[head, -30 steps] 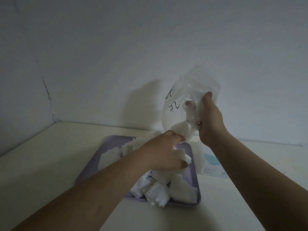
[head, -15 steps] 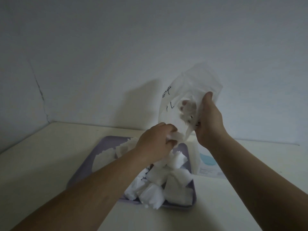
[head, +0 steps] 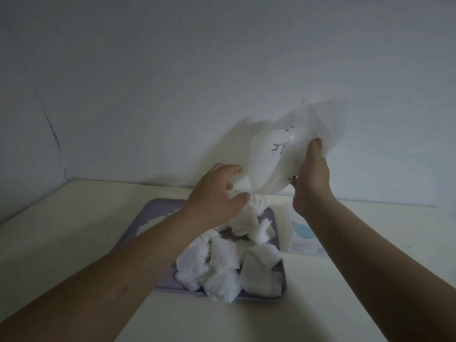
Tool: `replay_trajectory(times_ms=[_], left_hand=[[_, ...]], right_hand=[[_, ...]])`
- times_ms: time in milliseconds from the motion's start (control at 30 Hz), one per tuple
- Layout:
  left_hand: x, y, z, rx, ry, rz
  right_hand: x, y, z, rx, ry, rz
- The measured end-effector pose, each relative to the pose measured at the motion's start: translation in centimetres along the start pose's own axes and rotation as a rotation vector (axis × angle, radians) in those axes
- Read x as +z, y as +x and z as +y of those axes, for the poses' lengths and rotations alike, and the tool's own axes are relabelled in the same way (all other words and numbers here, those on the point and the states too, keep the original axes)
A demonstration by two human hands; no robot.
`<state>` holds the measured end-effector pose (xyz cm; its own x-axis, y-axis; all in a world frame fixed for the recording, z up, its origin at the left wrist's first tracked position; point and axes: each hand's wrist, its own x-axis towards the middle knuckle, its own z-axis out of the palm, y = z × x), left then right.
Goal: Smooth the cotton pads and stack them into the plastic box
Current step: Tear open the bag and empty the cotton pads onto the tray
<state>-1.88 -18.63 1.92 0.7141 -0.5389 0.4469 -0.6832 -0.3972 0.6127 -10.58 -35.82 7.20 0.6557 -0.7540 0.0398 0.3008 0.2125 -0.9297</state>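
Cotton pads (head: pixel 227 265) lie heaped loose in a lavender tray (head: pixel 158 208) on the table (head: pixel 74 230). Right hand (head: pixel 312 183) is clenched on a translucent plastic bag (head: pixel 303 134), raised and tilted above the tray. Left hand (head: pixel 214 196) grasps a clump of pads at the bag's low mouth. A white blue-labelled container (head: pixel 299 233) sits just right of the tray, contents hidden.

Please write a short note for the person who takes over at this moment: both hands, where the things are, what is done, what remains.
Right hand: holds the clear plastic bag raised, mouth down over the tray.
Left hand: grips a wad of cotton pads at the bag's mouth.
Tray: lilac, carries a heap of crumpled pads.
Plastic box: right of the tray, partly behind the right forearm.
Done: many pads lie on the tray.
Left: empty the bag, smooth each pad, stack them in the box.
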Motion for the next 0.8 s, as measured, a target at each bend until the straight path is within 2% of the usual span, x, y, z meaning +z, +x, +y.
replay_trajectory(times_ms=[133,200,267,400,467,567,733,800], left_hand=[[-0.8,-1.0,1.9,0.005,-0.108,-0.138],[-1.3,-1.0,2.2,0.016,-0.086,-0.131],[-2.5,-1.1,1.8,0.004,-0.002,-0.051],[-5.7,-1.9,-0.2,-0.041,0.188,0.068],[-7.1,-2.6,-1.0,-0.044,0.314,0.112],[-8.7,-3.4,-1.9,-0.076,0.539,0.103],[-13.8,-5.1,-5.0,-0.27,0.853,0.222],[-14.3,-5.8,-6.6,-0.379,0.902,0.176]], right_hand=[[1.6,-2.2,0.1,0.057,-0.047,-0.121],[2.6,-3.0,0.7,0.112,-0.069,-0.216],[3.5,-3.8,1.0,0.133,-0.1,-0.28],[3.6,-4.5,2.1,0.038,-0.247,-0.326],[3.9,-5.0,3.0,0.09,-0.371,-0.37],[6.0,-6.3,4.5,0.169,-0.639,-0.545],[10.9,-9.1,6.5,-0.088,-0.801,-0.675],[11.4,-9.3,7.2,-0.199,-0.865,-0.706]])
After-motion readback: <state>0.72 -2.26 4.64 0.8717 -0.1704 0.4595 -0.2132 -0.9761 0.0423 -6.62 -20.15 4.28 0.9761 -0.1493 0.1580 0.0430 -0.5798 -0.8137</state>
